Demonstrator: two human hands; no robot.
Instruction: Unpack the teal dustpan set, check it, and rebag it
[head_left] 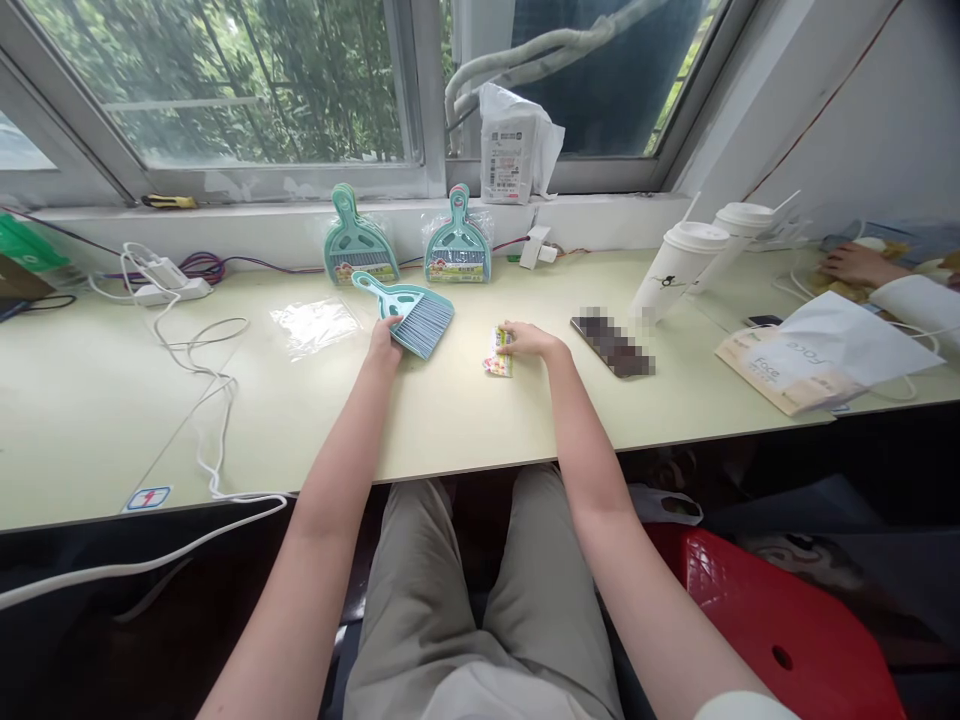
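My left hand (pixel 385 342) is closed on the left edge of a teal dustpan (pixel 406 298) with a small grey-bristled brush (pixel 424 324) nested in it. The set is tilted, its handle pointing to the upper left. To the right, my right hand (pixel 526 340) pinches a small printed card (pixel 498 353), yellow-green and white with a pink picture, just over the table. A crumpled clear plastic bag (pixel 315 326) lies left of my left hand. Two more dustpan sets in clear wrapping, a left one (pixel 360 240) and a right one (pixel 458 240), lean against the window ledge.
A phone (pixel 613 345) lies right of my right hand, with white lidded cups (pixel 679 268) behind it. White cables (pixel 217 400) run across the table's left side. A paper packet (pixel 780 365) lies at the right, near another person's hand (pixel 859 266). A red stool (pixel 780 620) stands below.
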